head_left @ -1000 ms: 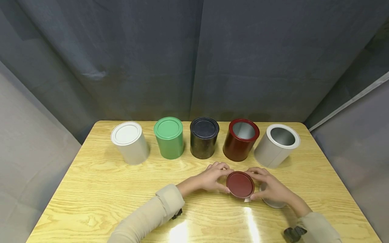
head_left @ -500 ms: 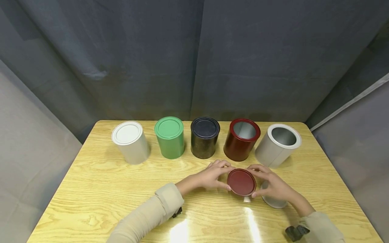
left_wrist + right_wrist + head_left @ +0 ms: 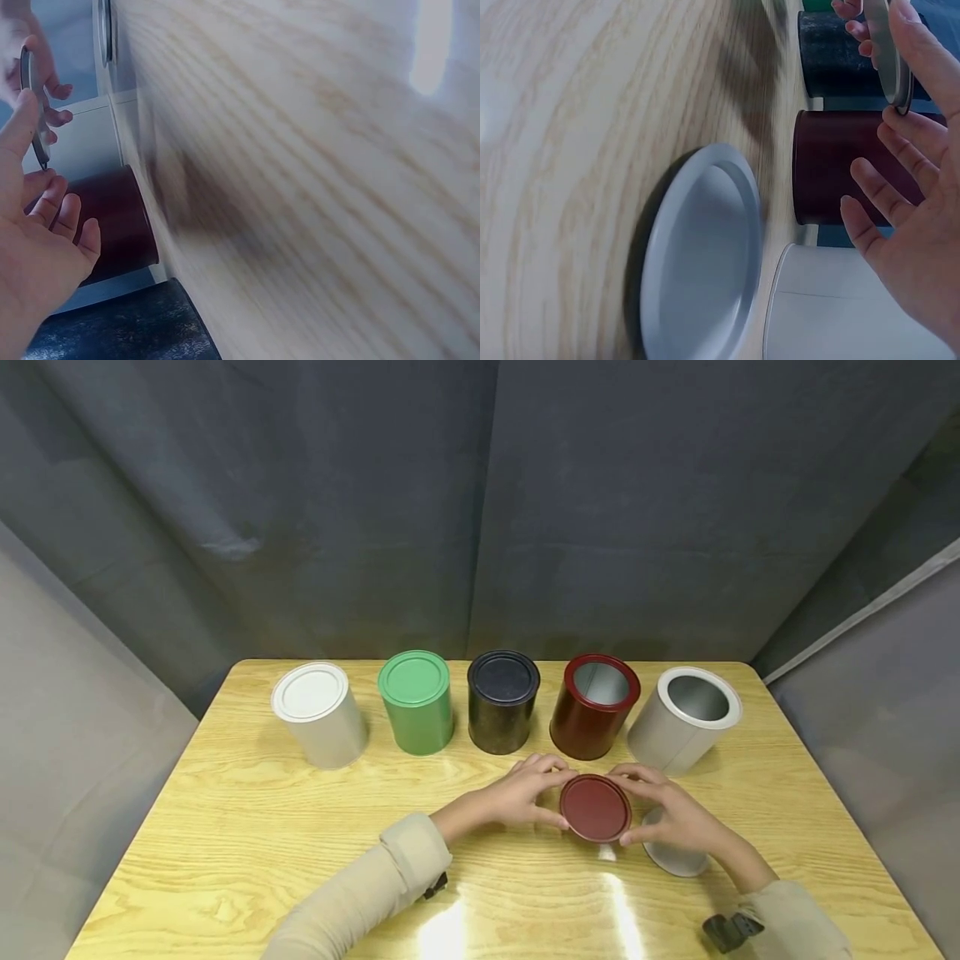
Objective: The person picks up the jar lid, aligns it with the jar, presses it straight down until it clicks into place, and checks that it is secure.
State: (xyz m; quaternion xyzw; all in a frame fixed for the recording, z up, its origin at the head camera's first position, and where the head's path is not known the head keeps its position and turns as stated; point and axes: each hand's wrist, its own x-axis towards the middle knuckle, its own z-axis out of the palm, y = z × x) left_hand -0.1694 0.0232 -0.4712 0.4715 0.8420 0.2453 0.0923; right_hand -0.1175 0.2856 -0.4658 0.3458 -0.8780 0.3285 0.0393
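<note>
A dark red can lid (image 3: 596, 808) is held above the wooden table by both hands. My left hand (image 3: 521, 793) pinches its left edge between thumb and fingers, and my right hand (image 3: 671, 810) does the same on the opposite edge. Both wrist views show the lid (image 3: 34, 105) nearly edge-on, raised off the tabletop. Behind the hands stands the open dark red can (image 3: 587, 727), its metal inside visible. Below my right hand a white lid (image 3: 701, 262) lies on the table, partly hidden by that hand in the head view.
An uncovered white can (image 3: 671, 739) stands at the right end of the row. Farther left are a black can (image 3: 501, 727), a green can (image 3: 422, 722) and another white can (image 3: 330, 735), all with lids on. Grey curtains (image 3: 360, 527) rise behind the wooden table (image 3: 247, 852).
Both hands have raised the red lid slightly toward the red can, mostly in the earlier half second. Their hold looks the same, and the cans have not moved.
</note>
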